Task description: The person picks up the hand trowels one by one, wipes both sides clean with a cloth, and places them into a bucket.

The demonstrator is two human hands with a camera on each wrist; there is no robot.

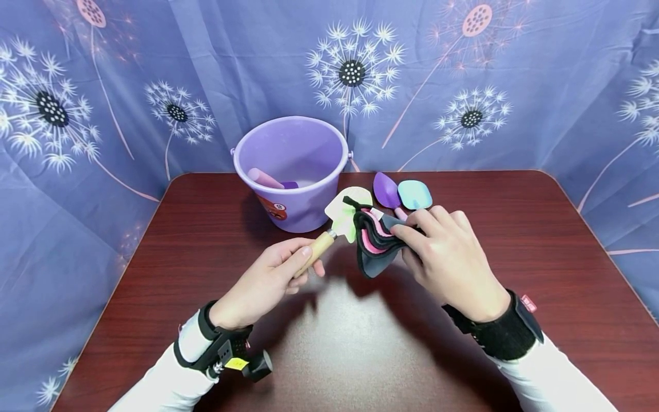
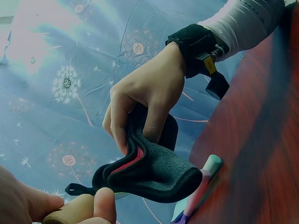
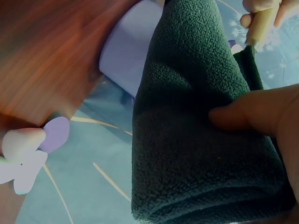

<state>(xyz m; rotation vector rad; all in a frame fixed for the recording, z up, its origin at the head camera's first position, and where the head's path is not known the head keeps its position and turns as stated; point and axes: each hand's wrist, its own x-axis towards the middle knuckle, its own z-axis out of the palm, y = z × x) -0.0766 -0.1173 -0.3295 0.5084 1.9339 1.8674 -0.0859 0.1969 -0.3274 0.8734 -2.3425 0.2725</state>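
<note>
- Before a curtain (image 1: 257, 63), a bucket (image 1: 309, 209) is being carried at the back of the worktop (image 1: 159, 274).
- A tool (image 1: 265, 178) is being contained in the bucket.
- Two scoops (image 1: 385, 190) are being carried side by side, right of the bucket.
- A trowel (image 1: 320, 248) is being held before the bucket by the left hand (image 1: 270, 280).
- Right of the trowel, a cloth (image 1: 378, 243) is being held by the right hand (image 1: 450, 260).

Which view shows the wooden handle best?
Head view: the wooden handle shows along most of its length in the left hand. Left wrist shows only a short piece at the bottom edge; right wrist, a section at top right.
</note>
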